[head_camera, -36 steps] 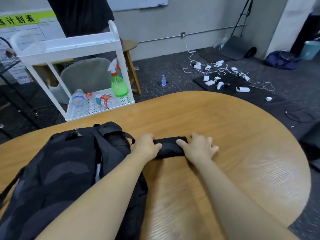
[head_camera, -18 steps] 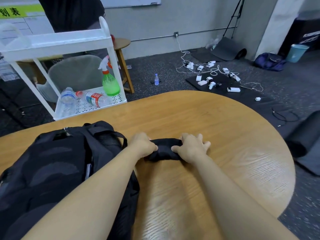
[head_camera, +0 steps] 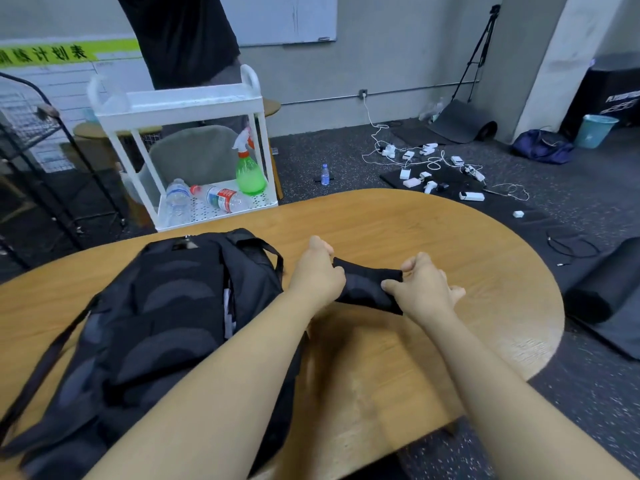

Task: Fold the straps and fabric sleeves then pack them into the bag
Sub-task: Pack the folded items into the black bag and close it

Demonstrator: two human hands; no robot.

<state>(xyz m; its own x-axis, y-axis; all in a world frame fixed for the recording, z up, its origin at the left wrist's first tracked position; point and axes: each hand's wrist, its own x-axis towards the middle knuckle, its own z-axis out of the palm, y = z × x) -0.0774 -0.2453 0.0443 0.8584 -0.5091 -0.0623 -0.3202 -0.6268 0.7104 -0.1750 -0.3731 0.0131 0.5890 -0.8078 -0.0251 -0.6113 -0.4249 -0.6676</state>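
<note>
A: State the position of the folded black fabric sleeve [head_camera: 369, 285] and the condition of both hands

B: The sleeve is held between the two hands, just above the rounded wooden bench [head_camera: 433, 244]. The left hand [head_camera: 317, 271] grips its left end with curled fingers. The right hand [head_camera: 422, 289] pinches the right end between thumb and fingers. Neither hand is spread

A: Why is it gripped at both ends?

B: Judged from the grip, tension across the ends keeps the folded layers flat and stops the bundle from opening. It also permits a further fold or a transfer in one piece

A: Location of the bag?

B: The black fabric backpack [head_camera: 166, 306] lies flat on the bench, just left of the left hand, with its top handle [head_camera: 266, 247] toward the sleeve. This placement keeps the packing path short. Whether the opening is unzipped cannot be told from this view

A: Describe the surface and the room

B: The bench has a light wood grain and a curved far edge. Beyond it stands a white tiered trolley [head_camera: 180, 102] carrying a green spray bottle [head_camera: 250, 171] and clear plastic water bottles [head_camera: 221, 199]. The floor is dark and speckled, with white chargers and cables [head_camera: 429, 164] scattered on a black mat. A tripod [head_camera: 479, 53], a teal bin [head_camera: 598, 129] and a whiteboard [head_camera: 284, 19] stand along the wall
</note>
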